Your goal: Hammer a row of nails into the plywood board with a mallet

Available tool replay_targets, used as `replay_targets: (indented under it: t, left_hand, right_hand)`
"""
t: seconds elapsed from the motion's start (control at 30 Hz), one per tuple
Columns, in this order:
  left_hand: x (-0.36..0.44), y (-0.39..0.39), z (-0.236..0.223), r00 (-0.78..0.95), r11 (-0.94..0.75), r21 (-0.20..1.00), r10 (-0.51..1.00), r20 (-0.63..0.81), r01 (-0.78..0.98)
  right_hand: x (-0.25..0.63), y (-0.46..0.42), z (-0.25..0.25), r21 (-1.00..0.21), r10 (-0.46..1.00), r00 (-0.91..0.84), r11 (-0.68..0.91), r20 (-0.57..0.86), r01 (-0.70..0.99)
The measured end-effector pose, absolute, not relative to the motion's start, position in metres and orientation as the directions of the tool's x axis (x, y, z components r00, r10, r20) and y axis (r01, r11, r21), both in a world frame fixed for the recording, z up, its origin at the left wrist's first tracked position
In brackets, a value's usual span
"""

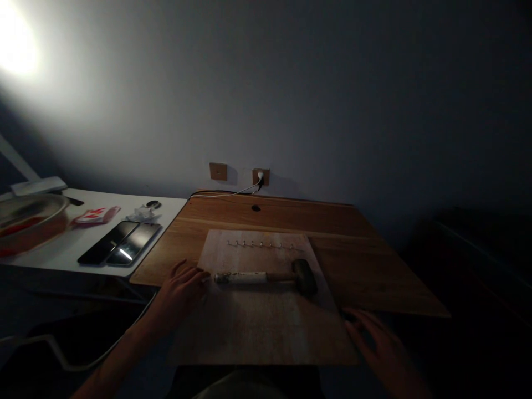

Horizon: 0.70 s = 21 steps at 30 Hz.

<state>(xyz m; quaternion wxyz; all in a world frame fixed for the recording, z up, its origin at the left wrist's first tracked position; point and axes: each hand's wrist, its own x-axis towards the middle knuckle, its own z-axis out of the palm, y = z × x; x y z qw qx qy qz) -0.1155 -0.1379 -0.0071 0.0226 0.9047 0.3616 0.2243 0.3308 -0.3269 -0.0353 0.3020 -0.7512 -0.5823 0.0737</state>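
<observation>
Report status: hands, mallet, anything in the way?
Left hand at left edge of board, right hand by its right. Mallet lying on board, unheld. Upright metal pins beyond it; nothing over the mallet.

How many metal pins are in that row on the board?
8 visible pins: spaced left to right in one row on the board, towards its far edge, beyond the mallet. The rightmost is dim; any lost in shadow I can't rule out.
</observation>
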Motion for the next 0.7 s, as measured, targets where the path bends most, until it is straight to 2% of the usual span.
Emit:
replay_targets:
  t: [0.27,0.43,0.7]
  left_hand:
    - [-0.102,-0.126,-0.002,0.606,-0.717,0.201,0.680,0.413,0.668]
    - [-0.095,-0.127,-0.001,0.596,-0.688,0.235,0.718,0.359,0.686]
    - [-0.086,-0.131,-0.007,0.617,-0.667,0.223,0.743,0.258,0.711]
  right_hand:
    - [0.330,-0.327,-0.033,-0.566,0.925,0.320,-0.155,0.205,0.810]
    - [0.325,-0.324,-0.028,-0.565,0.929,0.323,-0.169,0.183,0.807]
    - [0.322,-0.328,-0.028,-0.585,0.925,0.323,-0.150,0.202,0.797]
